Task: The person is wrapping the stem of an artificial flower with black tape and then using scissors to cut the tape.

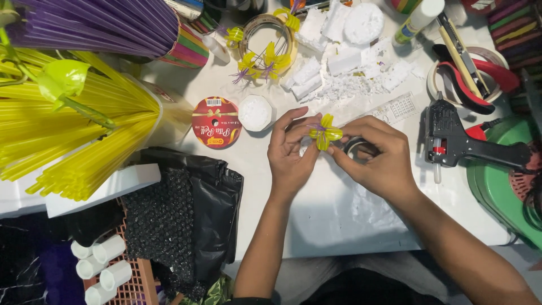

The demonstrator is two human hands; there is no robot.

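Note:
A small yellow flower made of straw loops [324, 133], with a purple centre, is pinched between both hands above the white table [333, 220]. My left hand [291, 155] grips it from the left with thumb and fingers. My right hand [377, 158] holds its right side with the fingertips and also cups a dark roll of tape [361, 148] against the palm.
Yellow straws [68, 141] and purple straws [96, 22] fan out at the left. A ring with yellow flowers [265, 42], white foam pieces [344, 59], a red ribbon roll [215, 122], a black glue gun [457, 141], red scissors [471, 76] and black plastic [197, 203] lie around.

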